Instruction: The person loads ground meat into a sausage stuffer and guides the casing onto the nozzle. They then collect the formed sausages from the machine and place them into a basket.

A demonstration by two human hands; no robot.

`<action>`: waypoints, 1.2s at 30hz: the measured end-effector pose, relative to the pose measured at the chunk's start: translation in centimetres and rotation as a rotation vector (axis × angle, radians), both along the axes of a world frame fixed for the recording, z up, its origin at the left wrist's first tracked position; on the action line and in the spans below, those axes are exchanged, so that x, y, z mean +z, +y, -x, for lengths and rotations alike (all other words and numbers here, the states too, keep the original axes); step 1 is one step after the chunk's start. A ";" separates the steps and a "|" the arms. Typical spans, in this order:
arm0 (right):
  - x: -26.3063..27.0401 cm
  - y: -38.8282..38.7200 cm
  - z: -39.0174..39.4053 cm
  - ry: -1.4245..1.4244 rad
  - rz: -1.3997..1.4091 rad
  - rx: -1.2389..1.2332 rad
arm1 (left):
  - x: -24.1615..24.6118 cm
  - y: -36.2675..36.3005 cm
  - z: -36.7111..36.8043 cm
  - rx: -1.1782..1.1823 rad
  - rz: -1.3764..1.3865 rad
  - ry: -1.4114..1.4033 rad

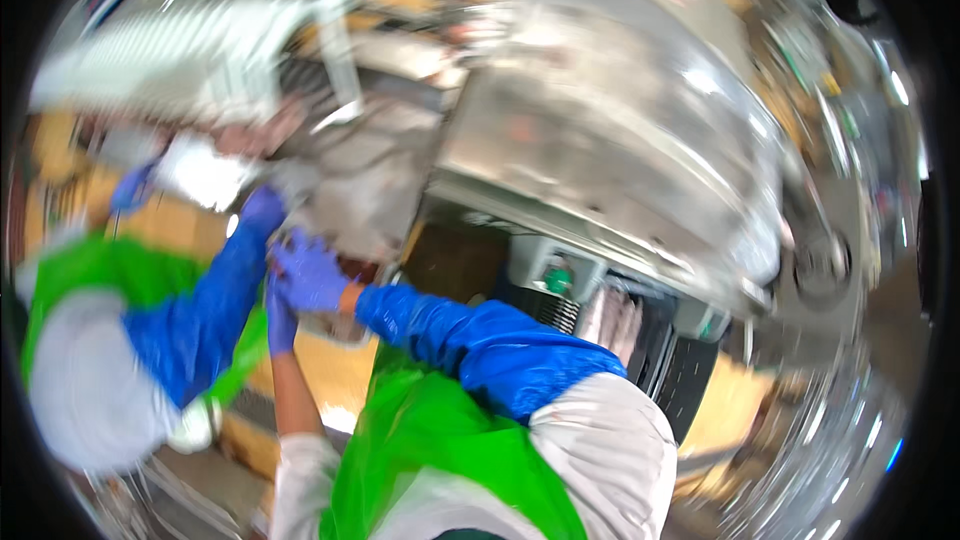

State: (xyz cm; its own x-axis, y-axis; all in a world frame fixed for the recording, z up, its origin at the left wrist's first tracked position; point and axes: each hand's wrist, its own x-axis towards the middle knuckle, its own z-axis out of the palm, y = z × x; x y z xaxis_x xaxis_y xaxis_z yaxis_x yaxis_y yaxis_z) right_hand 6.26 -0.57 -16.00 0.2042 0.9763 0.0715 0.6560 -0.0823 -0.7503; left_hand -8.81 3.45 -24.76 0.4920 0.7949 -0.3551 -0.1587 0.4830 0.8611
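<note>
My right hand [311, 270], in a purple glove with a blue plastic sleeve cover above it, reaches left across my body. Its fingers look partly spread, and blur hides whether anything is in them. My left hand [280, 319], also purple-gloved, with a bare forearm below, is held upright against or just behind the right hand; its fingers are mostly hidden. Both hands are by the near edge of a metal work surface [375, 180]. Under them is a dark reddish container or piece [360, 270], too blurred to name.
A co-worker in a green apron [120, 262] stands close at left, a purple-gloved hand [262, 210] just beyond mine, near a shiny white bag or sheet [206, 169]. A large stainless steel machine or table [585, 135] fills the upper right. Below it are grey housings with a green button [558, 279].
</note>
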 end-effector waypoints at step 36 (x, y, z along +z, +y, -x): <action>-6.0 -71.6 -47.2 -0.636 0.473 -2.091 | 11.1 -23.5 -37.3 -1.600 -1.610 0.804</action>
